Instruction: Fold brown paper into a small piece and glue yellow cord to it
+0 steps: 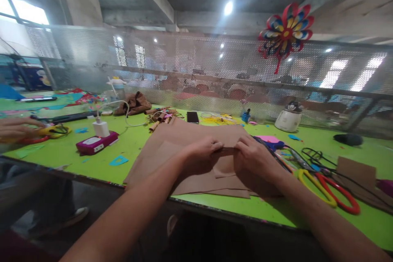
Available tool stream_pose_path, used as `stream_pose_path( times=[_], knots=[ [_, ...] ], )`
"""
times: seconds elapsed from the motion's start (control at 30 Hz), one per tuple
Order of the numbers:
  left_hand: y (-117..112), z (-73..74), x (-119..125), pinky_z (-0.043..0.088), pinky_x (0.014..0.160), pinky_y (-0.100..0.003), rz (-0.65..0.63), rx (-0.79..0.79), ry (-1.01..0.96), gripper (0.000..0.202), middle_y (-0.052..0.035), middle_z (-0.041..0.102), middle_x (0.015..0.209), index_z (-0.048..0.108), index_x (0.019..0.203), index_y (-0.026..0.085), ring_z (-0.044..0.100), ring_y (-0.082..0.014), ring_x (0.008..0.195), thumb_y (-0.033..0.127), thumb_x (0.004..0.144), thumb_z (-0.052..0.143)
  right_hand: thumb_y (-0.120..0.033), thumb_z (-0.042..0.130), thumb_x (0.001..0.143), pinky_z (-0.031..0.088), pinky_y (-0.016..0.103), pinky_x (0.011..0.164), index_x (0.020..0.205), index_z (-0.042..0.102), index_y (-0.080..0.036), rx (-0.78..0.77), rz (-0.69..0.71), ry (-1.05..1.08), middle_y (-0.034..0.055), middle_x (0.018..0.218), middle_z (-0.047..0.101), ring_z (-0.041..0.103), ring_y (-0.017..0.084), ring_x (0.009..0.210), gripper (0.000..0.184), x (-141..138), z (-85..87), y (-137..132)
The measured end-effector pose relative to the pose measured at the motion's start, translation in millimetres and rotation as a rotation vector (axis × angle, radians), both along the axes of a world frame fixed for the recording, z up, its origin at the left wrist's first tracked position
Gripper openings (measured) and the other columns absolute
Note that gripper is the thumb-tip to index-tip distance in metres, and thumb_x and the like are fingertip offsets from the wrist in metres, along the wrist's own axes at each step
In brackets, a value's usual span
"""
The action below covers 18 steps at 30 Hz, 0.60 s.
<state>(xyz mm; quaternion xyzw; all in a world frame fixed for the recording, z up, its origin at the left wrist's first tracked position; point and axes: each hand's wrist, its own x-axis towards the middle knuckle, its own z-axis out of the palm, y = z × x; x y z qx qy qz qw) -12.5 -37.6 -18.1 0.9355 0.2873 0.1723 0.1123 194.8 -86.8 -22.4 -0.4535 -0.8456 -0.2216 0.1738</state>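
A stack of brown paper sheets (184,139) lies on the green table (101,163) in front of me. Both hands meet over its middle. My left hand (204,151) is closed, its fingertips pinching a folded edge of the brown paper. My right hand (256,157) is closed too, pinching the same fold from the right, fingertips almost touching the left hand's. A smaller folded piece (225,168) shows below the hands.
Scissors with a yellow and a red handle (328,186) lie to the right, by cardboard (356,172). A magenta box with a white charger (96,141) sits left. Another person's hand (15,129) rests far left. A phone (192,117), a white pot (288,118) and a paper pinwheel (285,30) are behind.
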Motion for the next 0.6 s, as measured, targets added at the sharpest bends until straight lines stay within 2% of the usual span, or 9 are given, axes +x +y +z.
stream_pose_path(
  times=[0.07,0.17,0.23,0.4,0.6],
  knots=[
    [4,-1.4,-4,0.032,0.065,-0.024,-0.068,-0.012,0.017,0.014,-0.002,0.056,0.075,0.054,0.079,0.019,0.043,-0.0128,0.067,0.013,0.07,0.046,-0.01,0.045,0.081,0.038,0.034,0.074,0.072,0.052,-0.018,0.061,0.03,0.035,0.0073,0.079,0.052,0.045,0.021,0.08,0.014,-1,1.6,-2],
    [17,0.9,-7,0.032,0.065,-0.022,-0.199,-0.155,0.061,0.011,0.0001,0.054,0.073,0.055,0.077,0.019,0.042,-0.0124,0.069,0.015,0.068,0.05,-0.009,0.043,0.082,0.039,0.035,0.074,0.071,0.051,-0.018,0.109,0.057,0.068,0.0069,0.078,0.051,0.044,0.021,0.08,0.017,-3,2.0,-3],
    [24,4.4,-6,0.033,0.066,-0.022,-0.231,-0.261,0.048,0.005,0.0005,0.053,0.072,0.054,0.073,0.018,0.043,-0.0123,0.069,0.02,0.071,0.05,-0.008,0.042,0.082,0.039,0.036,0.076,0.073,0.052,-0.018,0.12,0.063,0.09,0.0069,0.079,0.051,0.044,0.021,0.082,0.017,-3,1.7,-3],
    [19,13.1,-2,0.034,0.067,-0.023,-0.189,-0.576,-0.137,0.028,0.0008,0.052,0.07,0.054,0.067,0.016,0.044,-0.0113,0.068,0.035,0.082,0.043,-0.007,0.042,0.08,0.04,0.037,0.078,0.077,0.055,-0.019,0.156,0.093,0.166,0.0075,0.083,0.052,0.043,0.022,0.084,0.018,-3,1.2,-3],
    [4,15.6,4,0.033,0.062,-0.022,-0.1,-0.915,-0.353,0.022,0.0011,0.053,0.069,0.057,0.075,0.014,0.044,-0.0091,0.063,0.034,0.08,0.051,-0.008,0.042,0.081,0.04,0.039,0.083,0.084,0.058,-0.018,0.191,0.128,0.265,0.0087,0.089,0.054,0.045,0.022,0.087,0.018,-2,-0.9,1]
  ],
)
